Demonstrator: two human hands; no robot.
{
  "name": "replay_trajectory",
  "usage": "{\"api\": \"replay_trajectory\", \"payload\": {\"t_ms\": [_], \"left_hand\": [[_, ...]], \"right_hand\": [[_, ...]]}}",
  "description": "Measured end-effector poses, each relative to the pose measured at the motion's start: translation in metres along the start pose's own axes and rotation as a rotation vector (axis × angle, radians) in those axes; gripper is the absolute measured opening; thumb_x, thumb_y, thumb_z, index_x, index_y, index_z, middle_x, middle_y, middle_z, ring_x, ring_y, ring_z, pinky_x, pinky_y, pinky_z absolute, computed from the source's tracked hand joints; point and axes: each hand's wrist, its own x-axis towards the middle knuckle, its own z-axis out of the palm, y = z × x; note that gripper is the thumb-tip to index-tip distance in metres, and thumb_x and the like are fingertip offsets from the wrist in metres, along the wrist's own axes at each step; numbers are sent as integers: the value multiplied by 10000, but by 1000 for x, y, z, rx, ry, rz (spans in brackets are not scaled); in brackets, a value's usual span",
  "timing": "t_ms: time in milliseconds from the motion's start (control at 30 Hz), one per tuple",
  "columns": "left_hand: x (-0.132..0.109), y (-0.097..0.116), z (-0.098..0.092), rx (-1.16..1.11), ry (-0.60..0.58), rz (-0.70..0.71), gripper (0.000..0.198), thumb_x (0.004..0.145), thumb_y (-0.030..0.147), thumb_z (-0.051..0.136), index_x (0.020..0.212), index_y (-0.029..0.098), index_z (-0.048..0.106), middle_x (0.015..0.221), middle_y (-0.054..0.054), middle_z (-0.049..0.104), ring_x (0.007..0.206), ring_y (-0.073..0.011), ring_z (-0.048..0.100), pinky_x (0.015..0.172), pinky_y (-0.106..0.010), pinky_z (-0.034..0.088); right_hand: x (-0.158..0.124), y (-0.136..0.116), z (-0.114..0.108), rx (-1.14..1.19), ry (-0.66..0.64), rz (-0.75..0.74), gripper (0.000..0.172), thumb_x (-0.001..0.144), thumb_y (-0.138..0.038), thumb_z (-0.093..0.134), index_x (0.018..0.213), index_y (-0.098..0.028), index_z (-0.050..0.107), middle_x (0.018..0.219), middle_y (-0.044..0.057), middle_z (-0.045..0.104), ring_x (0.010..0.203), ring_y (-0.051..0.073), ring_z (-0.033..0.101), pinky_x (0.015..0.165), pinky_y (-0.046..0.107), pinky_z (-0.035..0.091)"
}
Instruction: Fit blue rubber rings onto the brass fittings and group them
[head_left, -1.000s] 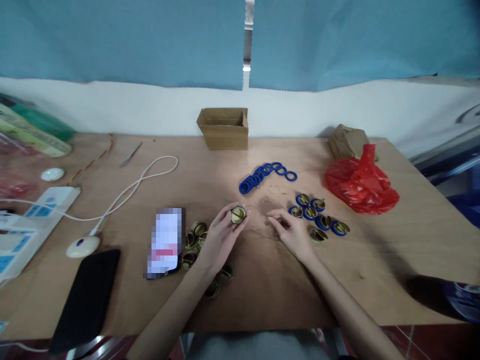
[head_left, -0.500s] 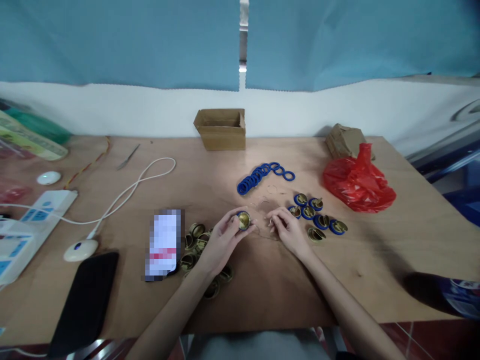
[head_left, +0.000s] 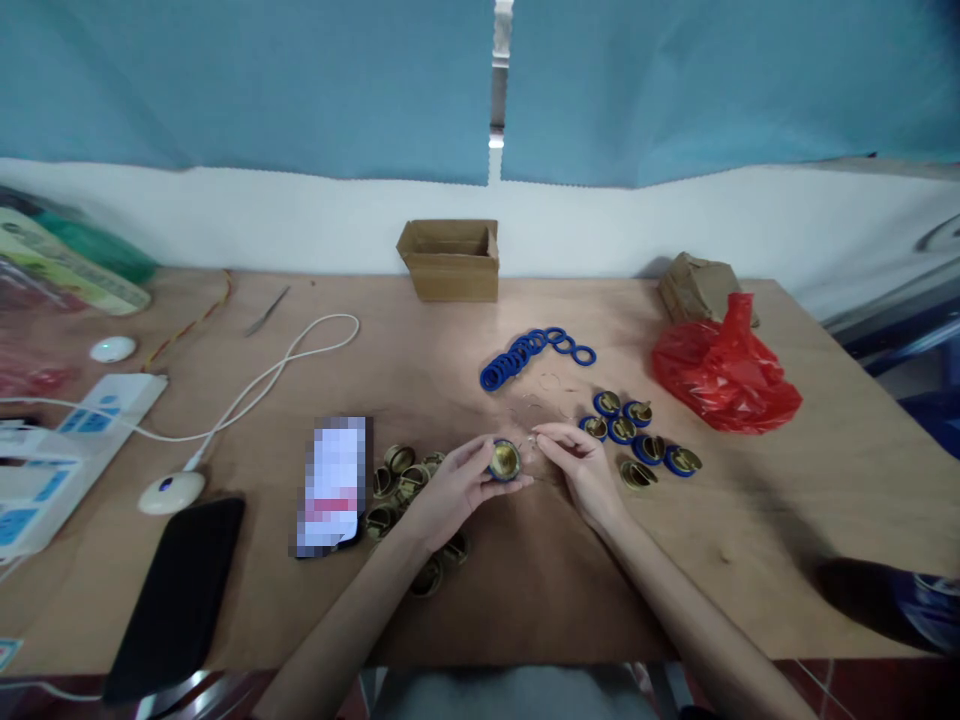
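My left hand (head_left: pixel 461 490) holds a round brass fitting (head_left: pixel 505 460) with a blue ring around its edge, its hollow face turned up. Close by on the right, my right hand (head_left: pixel 585 470) has thumb and forefinger pinched on a small, thin wire-like piece (head_left: pixel 531 440); its full shape is unclear. Several thin wire-like loops (head_left: pixel 550 381) lie on the table beyond the hands. Under and beside my left forearm is a pile of bare brass fittings (head_left: pixel 400 459), partly hidden. Brass fittings with blue rings (head_left: pixel 622 429) lie grouped right of my right hand. Loose blue rings (head_left: pixel 517 358) form a row behind.
An open cardboard box (head_left: pixel 454 278) stands at the back. A red plastic bag (head_left: pixel 724 380) and a brown paper package (head_left: pixel 697 288) are at right, a dark bottle (head_left: pixel 870 600) nearer. Left are a lit phone (head_left: pixel 330 485), a black phone (head_left: pixel 176 600), a white cable (head_left: pixel 259 385) and a power strip (head_left: pixel 82 440).
My left hand has moved slightly right and nearer me with the brass fitting. My right hand's pinched fingertips have come closer to it. The whole view has shifted a little.
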Motion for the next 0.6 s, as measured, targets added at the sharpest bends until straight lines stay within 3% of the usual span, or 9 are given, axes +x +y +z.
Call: {"api": "replay_trajectory", "payload": {"t_ms": [133,367,467,600], "left_hand": [[0,2,1,-22,25,0,426,783,462,841,1033,130,746,1001,-101,788,860,-246,778,818,-325,604],[2,2,-1,-32,45,10,418,780,442,849,1042,133,744,967,-92,790,894,-258,776,835,-336,595],[2,1,-3,-19,38,25,410,800,436,835,1062,135,740,973,-98,786,893,-248,772,835,-329,587],[2,1,-4,7,28,54,398,829,432,810,1082,134,734,962,-109,782,882,-239,766,834,-331,583]], "right_hand": [[-2,-2,3,36,2,12,176,748,-371,850,873,-250,819,952,42,811,908,217,745,885,355,580],[-3,-4,2,-9,-8,-24,149,763,-351,836,867,-246,816,922,44,814,860,222,760,845,363,607],[-5,-6,2,-123,-22,-125,95,816,-305,791,883,-240,810,918,45,814,859,224,763,820,358,613],[-10,-10,1,-402,-76,-389,135,924,-208,679,968,-245,801,948,44,808,867,205,748,806,344,593]]}}
